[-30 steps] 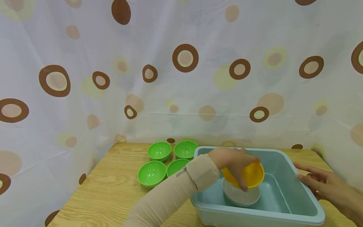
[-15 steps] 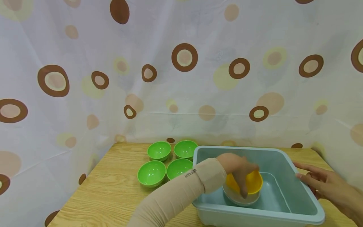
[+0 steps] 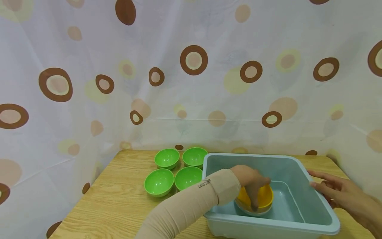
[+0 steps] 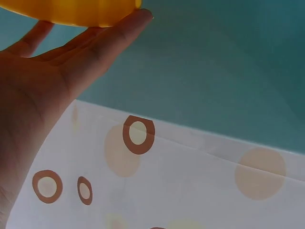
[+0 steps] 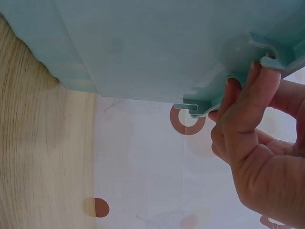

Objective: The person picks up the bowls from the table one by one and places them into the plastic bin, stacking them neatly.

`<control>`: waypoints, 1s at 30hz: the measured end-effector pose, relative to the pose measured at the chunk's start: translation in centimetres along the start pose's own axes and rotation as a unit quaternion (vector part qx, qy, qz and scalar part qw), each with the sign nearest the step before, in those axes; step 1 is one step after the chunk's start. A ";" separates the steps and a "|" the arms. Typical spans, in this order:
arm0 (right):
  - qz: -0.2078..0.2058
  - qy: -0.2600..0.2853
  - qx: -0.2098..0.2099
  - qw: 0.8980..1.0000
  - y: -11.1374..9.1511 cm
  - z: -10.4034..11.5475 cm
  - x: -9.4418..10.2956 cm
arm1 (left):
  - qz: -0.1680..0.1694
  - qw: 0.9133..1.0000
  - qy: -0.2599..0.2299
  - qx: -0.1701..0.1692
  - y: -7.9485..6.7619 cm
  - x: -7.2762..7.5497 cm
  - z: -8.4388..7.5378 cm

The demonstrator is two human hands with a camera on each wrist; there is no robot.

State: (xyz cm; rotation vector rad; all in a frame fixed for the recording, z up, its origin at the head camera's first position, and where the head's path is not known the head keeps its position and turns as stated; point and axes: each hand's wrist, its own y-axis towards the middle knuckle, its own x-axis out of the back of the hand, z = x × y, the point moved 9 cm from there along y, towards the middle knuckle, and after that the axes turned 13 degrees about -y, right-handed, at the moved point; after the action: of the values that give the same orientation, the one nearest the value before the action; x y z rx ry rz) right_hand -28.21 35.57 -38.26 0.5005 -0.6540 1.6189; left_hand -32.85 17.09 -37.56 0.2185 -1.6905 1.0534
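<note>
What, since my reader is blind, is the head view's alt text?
Left hand holding a yellow bowl over a whitish bowl inside a blue tub, right hand gripping the tub's rim. Four green bowls stand left of it on a wooden table.

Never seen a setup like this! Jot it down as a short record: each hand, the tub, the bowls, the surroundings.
Left hand: holds a yellow bowl from above
Right hand: grips the right rim of a light-blue tub
Inside tub: pale bowl, beneath the yellow bowl
Left of tub: four green bowls, upright, two rows of two
Surface: wood-grain table
Backdrop: whitish sheet with brown rings and spots
</note>
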 end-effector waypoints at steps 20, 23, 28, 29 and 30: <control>0.008 0.014 0.005 1.000 0.0 -0.2 -0.2 | 0.009 1.000 0.012 0.004 0.7 -0.8 0.2; 0.004 0.018 0.011 1.000 -0.2 0.1 -0.1 | 0.006 1.000 0.008 0.003 0.8 -0.9 0.2; 0.000 0.014 0.012 1.000 -0.2 0.1 0.0 | 0.011 1.000 0.008 0.004 1.2 -1.1 0.1; -0.001 0.014 0.011 1.000 -0.2 0.1 0.0 | 0.013 1.000 0.007 0.004 1.2 -1.2 0.1; -0.002 0.014 0.012 1.000 -0.1 0.2 0.0 | 0.015 1.000 0.008 0.002 1.3 -1.2 0.1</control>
State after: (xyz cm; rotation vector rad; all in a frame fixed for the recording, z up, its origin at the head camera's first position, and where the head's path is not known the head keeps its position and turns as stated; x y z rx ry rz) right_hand -28.08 35.51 -38.09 0.4953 -0.6123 1.6281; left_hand -33.18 17.37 -39.26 0.1881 -1.6823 1.0775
